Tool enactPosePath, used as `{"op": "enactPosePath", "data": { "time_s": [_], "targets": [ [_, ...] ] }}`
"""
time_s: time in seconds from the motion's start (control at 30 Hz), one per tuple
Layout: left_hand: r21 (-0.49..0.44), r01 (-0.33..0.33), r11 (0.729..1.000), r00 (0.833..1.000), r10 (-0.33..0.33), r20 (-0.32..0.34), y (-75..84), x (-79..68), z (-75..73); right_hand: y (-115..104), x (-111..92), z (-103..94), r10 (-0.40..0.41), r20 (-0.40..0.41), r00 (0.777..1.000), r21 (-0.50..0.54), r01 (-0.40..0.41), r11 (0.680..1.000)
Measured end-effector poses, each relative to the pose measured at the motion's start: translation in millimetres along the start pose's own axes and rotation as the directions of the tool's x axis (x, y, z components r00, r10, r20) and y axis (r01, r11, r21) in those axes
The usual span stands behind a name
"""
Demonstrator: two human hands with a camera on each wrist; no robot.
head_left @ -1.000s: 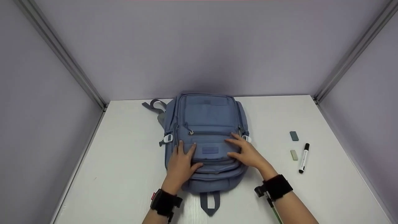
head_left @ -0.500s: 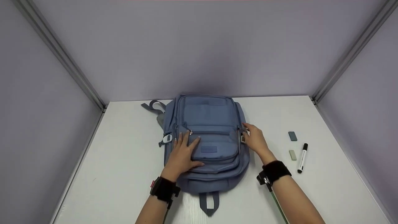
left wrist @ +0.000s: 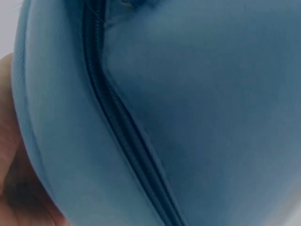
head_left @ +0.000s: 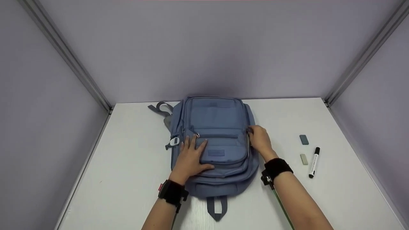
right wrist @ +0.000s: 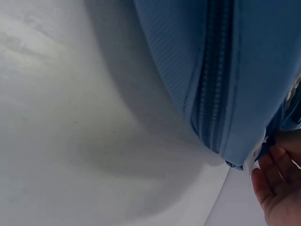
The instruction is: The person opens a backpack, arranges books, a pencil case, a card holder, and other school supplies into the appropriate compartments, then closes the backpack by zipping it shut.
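Note:
A blue backpack (head_left: 212, 115) lies front side up on the white table, its grey top loop (head_left: 217, 209) toward me. My left hand (head_left: 188, 159) rests spread on its front pocket, fingertips near the metal zipper pull (head_left: 197, 135) of the pocket's cross zipper. In the left wrist view part of the left hand (left wrist: 9, 160) shows past the bag's edge. At the bag's right side my right hand (head_left: 260, 140) pinches the side zipper's pull, mostly hidden behind the fingers. The right wrist view shows the right hand's curled fingers (right wrist: 277, 176) at the bag's far side, beyond a zipper (right wrist: 214, 80).
To the right lie a dark green eraser-like block (head_left: 304, 139), a pale green one (head_left: 303, 159) and a black-capped white marker (head_left: 314, 163). A white buckle (head_left: 174, 141) and a grey strap (head_left: 159, 108) stick out on the bag's left. Grey panels enclose the table.
My right hand has moved from the front pocket to the bag's right side and taken hold of the zipper pull there. The left hand has slid slightly up the pocket.

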State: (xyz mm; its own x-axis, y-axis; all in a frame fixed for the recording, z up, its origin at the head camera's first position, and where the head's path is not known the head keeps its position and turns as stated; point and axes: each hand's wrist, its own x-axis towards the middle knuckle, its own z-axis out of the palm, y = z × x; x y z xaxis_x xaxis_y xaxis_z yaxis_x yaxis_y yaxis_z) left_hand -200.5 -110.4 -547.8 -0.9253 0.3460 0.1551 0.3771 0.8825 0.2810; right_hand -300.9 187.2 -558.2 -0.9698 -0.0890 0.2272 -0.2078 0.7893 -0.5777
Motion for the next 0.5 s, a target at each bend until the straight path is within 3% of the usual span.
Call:
{"op": "enactPosePath", "data": {
  "time_s": [0.23,0.5],
  "targets": [
    [0.001,0.02,1.0,1.0,-0.02,0.007,1.6,0.4,-2.6,-0.9,0.9,-4.4,-0.045,-0.035,0.998,-0.051,0.043,0.998],
    [0.017,0.006,1.0,1.0,-0.005,-0.016,2.8,-1.1,2.1,1.1,-1.2,-13.1,-0.099,0.058,0.993,-0.107,0.104,0.989]
  ]
}}
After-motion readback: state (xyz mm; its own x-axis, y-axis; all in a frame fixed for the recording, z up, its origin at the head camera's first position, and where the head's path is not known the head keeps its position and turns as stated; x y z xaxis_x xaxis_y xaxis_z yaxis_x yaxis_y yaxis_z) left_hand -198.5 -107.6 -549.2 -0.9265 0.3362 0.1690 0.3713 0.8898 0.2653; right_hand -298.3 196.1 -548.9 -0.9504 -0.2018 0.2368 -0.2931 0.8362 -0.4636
